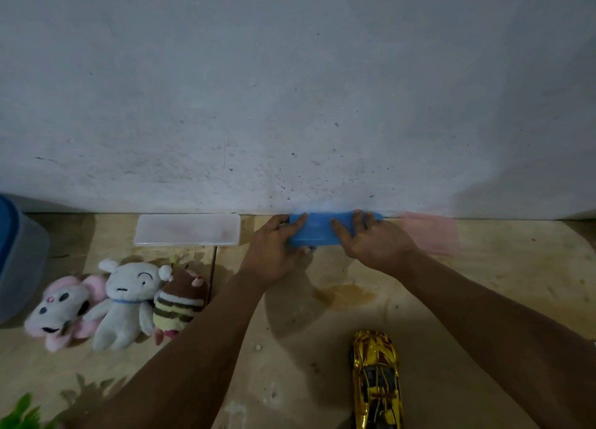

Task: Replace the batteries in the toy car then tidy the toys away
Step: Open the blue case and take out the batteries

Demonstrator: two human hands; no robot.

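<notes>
We note left hand [274, 248] and right hand [371, 241] both gripping blue case [317, 232] at wall; gold toy car [375, 380] well nearer than case, untouched.

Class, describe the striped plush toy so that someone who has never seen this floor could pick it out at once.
Start at the pale wall and drop to the clear flat box lying at its foot. Just nearer the camera, three plush toys lie in a row; the striped plush toy is the rightmost, beside the white plush. Only it is brown with yellow-and-dark bands, unlike its white neighbour and the pink plush.

Stained plywood floor [483, 283]: three plush toys [119, 303] left, shiny gold toy car [375, 377] near, clear plastic lid [187, 229] and blue plastic box [317, 232] far.
</notes>
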